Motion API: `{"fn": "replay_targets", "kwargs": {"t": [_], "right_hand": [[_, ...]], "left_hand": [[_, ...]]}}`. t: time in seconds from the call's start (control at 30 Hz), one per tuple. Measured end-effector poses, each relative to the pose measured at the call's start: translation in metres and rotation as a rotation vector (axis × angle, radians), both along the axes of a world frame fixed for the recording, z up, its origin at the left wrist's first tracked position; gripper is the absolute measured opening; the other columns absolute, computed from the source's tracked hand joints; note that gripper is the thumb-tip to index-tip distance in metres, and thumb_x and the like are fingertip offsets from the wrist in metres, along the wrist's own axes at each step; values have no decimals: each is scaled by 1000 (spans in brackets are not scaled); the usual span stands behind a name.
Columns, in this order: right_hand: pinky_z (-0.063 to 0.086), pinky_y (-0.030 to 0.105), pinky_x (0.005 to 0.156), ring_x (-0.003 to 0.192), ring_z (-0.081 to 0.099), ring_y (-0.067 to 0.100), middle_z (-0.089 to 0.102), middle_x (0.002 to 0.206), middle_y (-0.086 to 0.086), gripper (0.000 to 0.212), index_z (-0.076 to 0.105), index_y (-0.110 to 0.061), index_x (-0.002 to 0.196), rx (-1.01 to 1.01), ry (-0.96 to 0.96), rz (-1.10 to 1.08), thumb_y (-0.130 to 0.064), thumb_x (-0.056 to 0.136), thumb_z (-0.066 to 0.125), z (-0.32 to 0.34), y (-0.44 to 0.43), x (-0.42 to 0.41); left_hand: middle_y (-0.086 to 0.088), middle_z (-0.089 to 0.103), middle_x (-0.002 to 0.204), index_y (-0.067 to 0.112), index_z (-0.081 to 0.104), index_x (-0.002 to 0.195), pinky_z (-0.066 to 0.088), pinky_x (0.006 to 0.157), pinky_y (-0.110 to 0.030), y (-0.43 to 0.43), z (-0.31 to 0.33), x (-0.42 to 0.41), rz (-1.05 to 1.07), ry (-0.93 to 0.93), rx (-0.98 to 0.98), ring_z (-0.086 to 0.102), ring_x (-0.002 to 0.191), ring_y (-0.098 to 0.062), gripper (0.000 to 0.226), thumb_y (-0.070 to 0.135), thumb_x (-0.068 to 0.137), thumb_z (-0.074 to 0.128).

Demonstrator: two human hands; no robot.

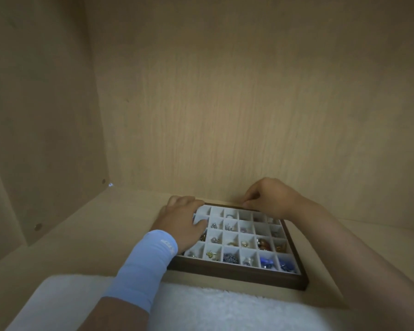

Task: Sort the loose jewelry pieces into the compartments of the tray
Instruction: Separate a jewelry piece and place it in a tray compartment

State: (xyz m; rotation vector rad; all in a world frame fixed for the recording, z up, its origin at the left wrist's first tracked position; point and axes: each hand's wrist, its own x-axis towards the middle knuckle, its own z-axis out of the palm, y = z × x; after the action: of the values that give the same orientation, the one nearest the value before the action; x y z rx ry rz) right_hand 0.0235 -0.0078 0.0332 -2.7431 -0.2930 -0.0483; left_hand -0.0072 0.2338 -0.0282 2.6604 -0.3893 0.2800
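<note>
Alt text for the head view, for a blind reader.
The left hand and right hand grip the far rim of a partly filled, dark-framed jewelry tray on a pale wooden shelf; white fluffy cloth lies nearer.

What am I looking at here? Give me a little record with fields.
place: wooden shelf with pale walls
tray: dark rim, grid of pale compartments, lies on the shelf
jewelry: small pieces in many compartments, blue ones front right
left hand: grips the far left corner, thumb inside
right hand: fingers curled on the far rim
nearby: white fluffy cloth in front of the tray
</note>
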Motion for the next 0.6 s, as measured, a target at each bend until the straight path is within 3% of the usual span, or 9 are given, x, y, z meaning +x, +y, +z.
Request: {"fn": "replay_targets", "kwargs": {"t": [0.1, 0.2, 0.33, 0.47, 0.6], "right_hand": [[55, 24, 74, 78, 67, 0, 73, 80, -15, 8, 78, -31, 78, 65, -38, -60, -31, 85, 76, 6, -34, -13], [48, 13, 61, 72, 65, -3, 73, 84, -14, 7, 78, -31, 85, 68, -65, -147, -25, 86, 75, 4, -73, -25], [49, 20, 82, 85, 65, 5, 75, 101, -6, 14, 79, -25, 98, -17, 1, -195, -18, 87, 74, -10, -114, -33], [49, 25, 93, 100, 65, 12, 71, 114, -4, 22, 76, -26, 110, -53, 11, -208, -25, 89, 73, -21, -128, -32], [52, 30, 95, 107, 64, 13, 67, 120, -7, 42, 67, -32, 126, -85, 67, -175, -25, 85, 76, -31, -130, -29]], "left_hand": [[13, 46, 140, 34, 49, 137, 28, 111, -30, -11, 5, -7, -54, -87, -26, 31, 131, -11, 44, 39, 94, 52], [16, 52, 128, 36, 55, 130, 34, 107, -31, -29, 8, -16, -113, -115, -88, 38, 124, -9, 37, 39, 93, 54], [18, 56, 121, 38, 55, 128, 40, 102, -29, -66, 14, -21, -193, -55, -134, 46, 116, -5, 35, 40, 94, 54], [17, 56, 119, 40, 60, 121, 38, 98, -25, -111, 17, -18, -275, 24, -133, 45, 115, -4, 29, 41, 93, 54], [15, 58, 116, 41, 64, 113, 42, 97, -28, -152, 16, -10, -267, 58, -165, 49, 112, -6, 23, 38, 93, 55]]}}
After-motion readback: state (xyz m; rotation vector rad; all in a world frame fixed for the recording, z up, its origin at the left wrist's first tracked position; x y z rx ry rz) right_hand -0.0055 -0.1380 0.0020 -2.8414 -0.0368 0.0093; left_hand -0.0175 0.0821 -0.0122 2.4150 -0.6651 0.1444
